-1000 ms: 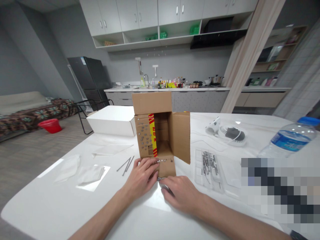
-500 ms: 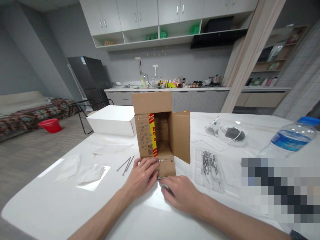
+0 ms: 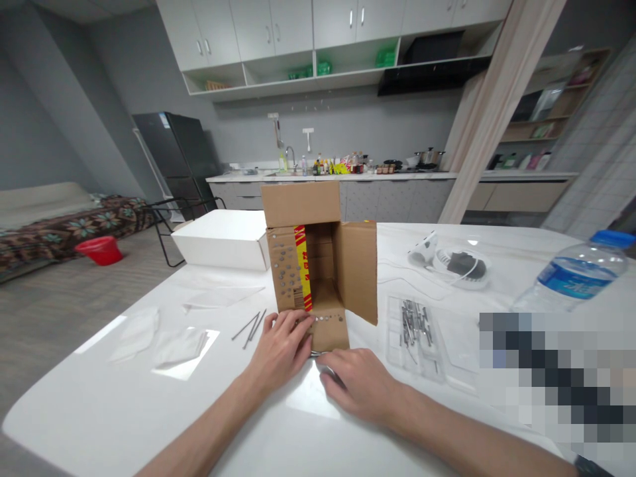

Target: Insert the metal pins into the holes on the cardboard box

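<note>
An open cardboard box (image 3: 328, 235) stands on the white table, its opening facing me and its flaps spread. Its lower flap (image 3: 330, 338) points toward me and bears a row of small round metal heads. My left hand (image 3: 282, 341) is closed on the left part of this flap, fingers on top and thumb by the front edge. Just right of it, my right hand (image 3: 356, 379) is closed around a shiny metal tool (image 3: 334, 375), mostly hidden in the palm. The tool's thin end shows at the flap's front edge. More round heads dot the box's left flap (image 3: 284, 268).
Several long nails (image 3: 250, 328) lie left of my left hand. On the right is a clear compartment case (image 3: 392, 331) with nails. Beyond are a coiled white cable (image 3: 440, 268) and a water bottle (image 3: 571, 281). A white box (image 3: 223, 248) and tissues (image 3: 179, 346) are at left.
Both hands keep nearly the same place at the lower flap. The view has shifted very slightly; nothing was picked up or let go.
</note>
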A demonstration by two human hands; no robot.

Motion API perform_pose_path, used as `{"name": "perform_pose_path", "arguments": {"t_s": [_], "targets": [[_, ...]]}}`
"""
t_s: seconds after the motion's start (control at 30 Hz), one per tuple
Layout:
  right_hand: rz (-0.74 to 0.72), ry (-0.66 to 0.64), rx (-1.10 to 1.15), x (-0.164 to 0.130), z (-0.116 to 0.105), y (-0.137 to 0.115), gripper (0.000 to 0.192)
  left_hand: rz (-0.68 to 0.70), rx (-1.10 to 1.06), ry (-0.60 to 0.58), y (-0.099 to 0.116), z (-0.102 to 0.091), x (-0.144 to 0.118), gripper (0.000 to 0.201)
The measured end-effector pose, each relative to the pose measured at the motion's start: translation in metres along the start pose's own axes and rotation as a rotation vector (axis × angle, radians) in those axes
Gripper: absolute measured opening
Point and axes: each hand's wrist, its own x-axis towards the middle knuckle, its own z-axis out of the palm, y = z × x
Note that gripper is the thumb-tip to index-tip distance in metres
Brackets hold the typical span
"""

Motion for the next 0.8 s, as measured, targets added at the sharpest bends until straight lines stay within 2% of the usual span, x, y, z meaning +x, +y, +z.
{"name": "perform_pose_path", "arguments": {"t_s": [0.2, 0.37, 0.53, 0.8], "targets": [[0.000, 0.001, -0.003, 0.000, 0.000, 0.000, 0.021, -0.004, 0.012, 0.021, -0.002, 0.002, 0.003, 0.022], [0.001, -0.001, 0.000, 0.000, -0.001, 0.000, 0.021, 0.049, 0.053, 0.018, -0.005, 0.004, 0.008, 0.017], [0.000, 0.002, 0.001, -0.001, -0.001, 0.000, 0.022, 0.098, 0.134, -0.058, -0.005, 0.001, 0.017, 0.012], [-0.003, 0.018, -0.002, -0.001, 0.002, 0.001, 0.024, 0.089, 0.250, -0.161, 0.002, -0.002, 0.034, 0.008]]}}
